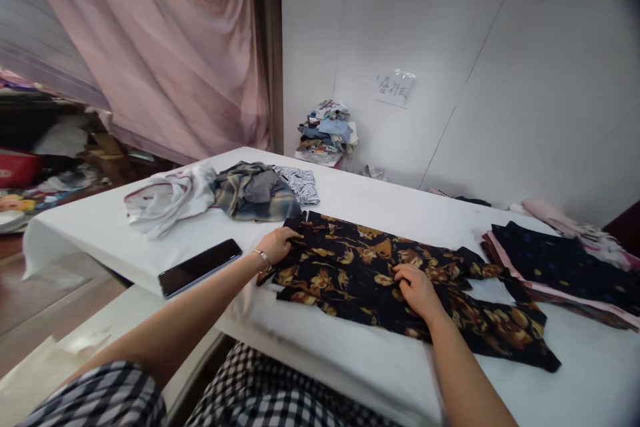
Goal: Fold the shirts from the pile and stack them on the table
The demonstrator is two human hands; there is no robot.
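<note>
A black shirt point(350, 267) with a gold and brown floral print lies spread lengthwise on the white table in front of me. At its left end, my left hand point(277, 245), with a bracelet on the wrist, has its fingers closed on the cloth edge. Near the middle of the garment, my right hand point(417, 290) pinches the fabric with thumb and fingers. The fingertips of both hands are partly hidden in the dark print. On the right, a sleeve bends around a gap of white table.
A phone point(200, 268) lies near the table's front edge. Crumpled white cloth point(170, 199), a plaid garment point(257, 192) and a patterned garment point(303, 183) lie behind it. Flat-stacked garments point(565, 267) are at right. A clothes pile point(329, 130) stands by the wall.
</note>
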